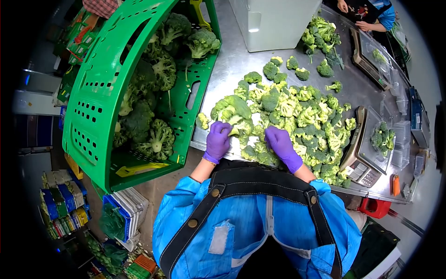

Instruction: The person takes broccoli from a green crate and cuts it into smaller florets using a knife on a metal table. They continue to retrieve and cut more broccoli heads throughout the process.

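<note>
My left hand (218, 141), in a purple glove, is closed around the stem of a large broccoli head (231, 110). The head is tilted over the metal table, just right of the green crate. To its right my right hand (281, 146), gloved in purple too, is curled into a fist; whatever it may hold is hidden under the fingers. A spread of cut broccoli florets (297, 111) lies beyond and to the right of both hands. One loose floret (202, 121) rests by the left hand, near the crate.
A green crate (88, 111) with whole broccoli heads (158, 135) leans at the left. A grey bin (274, 28) stands at the back. Two scales (364, 174) carry clear trays on the right, beside an orange-handled tool (395, 185). Another person's hand (364, 26) shows at the far right.
</note>
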### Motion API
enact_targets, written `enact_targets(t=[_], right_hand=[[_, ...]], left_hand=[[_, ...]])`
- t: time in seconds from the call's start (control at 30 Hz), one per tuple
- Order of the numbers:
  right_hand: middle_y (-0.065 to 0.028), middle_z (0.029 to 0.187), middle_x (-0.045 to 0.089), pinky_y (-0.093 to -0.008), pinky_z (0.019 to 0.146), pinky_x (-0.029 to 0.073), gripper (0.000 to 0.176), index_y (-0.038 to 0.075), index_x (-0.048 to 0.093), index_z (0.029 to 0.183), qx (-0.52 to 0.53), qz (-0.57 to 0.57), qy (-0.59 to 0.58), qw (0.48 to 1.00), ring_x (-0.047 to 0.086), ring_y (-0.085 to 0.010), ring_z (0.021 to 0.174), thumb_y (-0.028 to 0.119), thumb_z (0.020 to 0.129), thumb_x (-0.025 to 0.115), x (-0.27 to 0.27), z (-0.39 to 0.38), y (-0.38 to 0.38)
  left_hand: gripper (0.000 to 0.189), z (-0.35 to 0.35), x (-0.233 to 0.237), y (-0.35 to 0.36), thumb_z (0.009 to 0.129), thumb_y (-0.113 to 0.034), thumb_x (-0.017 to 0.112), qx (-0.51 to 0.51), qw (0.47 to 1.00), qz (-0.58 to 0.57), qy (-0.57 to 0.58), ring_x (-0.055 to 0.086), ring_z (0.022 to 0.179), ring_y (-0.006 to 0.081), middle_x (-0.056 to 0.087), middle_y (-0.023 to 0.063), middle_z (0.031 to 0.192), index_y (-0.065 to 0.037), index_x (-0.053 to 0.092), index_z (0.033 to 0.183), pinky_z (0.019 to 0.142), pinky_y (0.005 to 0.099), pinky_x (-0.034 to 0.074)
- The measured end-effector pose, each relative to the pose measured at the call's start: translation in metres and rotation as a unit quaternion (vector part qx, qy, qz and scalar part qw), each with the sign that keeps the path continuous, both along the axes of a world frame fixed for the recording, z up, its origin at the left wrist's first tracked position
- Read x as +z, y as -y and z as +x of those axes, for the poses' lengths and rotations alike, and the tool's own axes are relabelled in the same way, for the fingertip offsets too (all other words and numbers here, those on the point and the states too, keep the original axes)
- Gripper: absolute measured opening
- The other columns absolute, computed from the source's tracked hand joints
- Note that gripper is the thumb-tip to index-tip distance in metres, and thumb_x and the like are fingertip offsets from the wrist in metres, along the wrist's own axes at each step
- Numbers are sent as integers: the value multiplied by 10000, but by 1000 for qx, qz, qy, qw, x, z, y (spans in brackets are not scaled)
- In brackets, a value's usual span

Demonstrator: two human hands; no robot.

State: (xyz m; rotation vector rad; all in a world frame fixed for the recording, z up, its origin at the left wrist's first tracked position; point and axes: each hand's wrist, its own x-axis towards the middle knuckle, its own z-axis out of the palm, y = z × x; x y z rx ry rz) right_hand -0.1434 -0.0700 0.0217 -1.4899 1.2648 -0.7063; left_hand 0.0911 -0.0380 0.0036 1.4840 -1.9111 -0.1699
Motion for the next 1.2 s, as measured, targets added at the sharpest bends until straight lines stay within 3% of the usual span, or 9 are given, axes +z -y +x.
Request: enact_targets(t=[0.03, 0.13, 0.27, 0.37, 0.53, 0.6, 0.7, 1.0, 1.2], right_hand=[[-121, 533, 532, -385, 499, 422, 393, 43, 556, 707, 66, -68, -100, 990, 553, -293, 519, 391, 882, 500, 0, -2, 0], [-160, 579, 535, -435, 538, 422, 371, 72, 580, 722, 81, -47, -139, 986, 539, -370, 585, 408, 863, 512, 0, -1, -11], [-167, 580, 543, -439, 537, 417, 394, 59, 585, 721, 77, -6, -121, 990, 549, -365, 589, 412, 872, 494, -1, 3, -25], [-179, 591, 548, -446, 536, 415, 404, 50, 587, 731, 88, -8, -156, 984, 549, -369, 592, 412, 877, 483, 0, 12, -28], [-176, 597, 561, -445, 522, 424, 408, 42, 591, 726, 97, -53, -207, 972, 556, -360, 590, 399, 883, 474, -7, 16, -26], [-174, 591, 569, -441, 519, 438, 430, 28, 591, 690, 125, -145, -246, 950, 559, -358, 574, 387, 889, 462, 1, 19, -25], [-180, 583, 571, -448, 523, 448, 448, 18, 591, 657, 139, -112, -312, 933, 564, -362, 565, 373, 895, 455, 9, 21, -22], [-184, 566, 562, -461, 502, 443, 463, 31, 574, 639, 99, -107, -307, 941, 566, -359, 534, 385, 900, 431, 19, -8, -50], [-184, 612, 584, -450, 551, 465, 482, 27, 606, 673, 150, -19, -323, 934, 585, -356, 583, 398, 905, 404, 34, -16, -47]], left_hand=[[346, 1, -3, -3, 595, 20, 622, -22, 1000, 12, -7, 497, 940, 307, 552, 61, 959, -69, 606, 929, 773, 378, 450], [316, -2, 0, -6, 609, 8, 633, -34, 998, 27, -42, 502, 930, 301, 555, 84, 942, -58, 592, 915, 768, 371, 447], [270, -5, -3, -5, 651, -6, 674, 36, 992, 3, -119, 516, 903, 275, 545, 135, 939, -29, 550, 891, 726, 336, 432], [282, -11, -5, -6, 654, -14, 713, 122, 955, 69, -262, 529, 869, 257, 536, 121, 913, -16, 539, 876, 756, 327, 426], [299, -14, -12, -10, 634, 2, 719, 106, 960, 42, -255, 529, 869, 250, 534, 119, 913, -16, 536, 870, 742, 318, 428], [301, -15, -11, -11, 633, 8, 717, 121, 952, 73, -270, 527, 875, 252, 535, 122, 914, -17, 533, 870, 757, 323, 426], [305, -17, -11, -14, 634, 7, 717, 117, 958, 76, -249, 527, 873, 260, 534, 126, 912, -18, 528, 872, 764, 331, 428], [317, -40, -14, -27, 615, -9, 707, 75, 981, 43, -173, 504, 890, 308, 539, 144, 918, -27, 539, 883, 762, 377, 421], [332, -43, -8, -36, 604, -28, 708, 27, 993, 57, -102, 500, 878, 317, 541, 142, 916, -30, 550, 896, 736, 393, 427]])
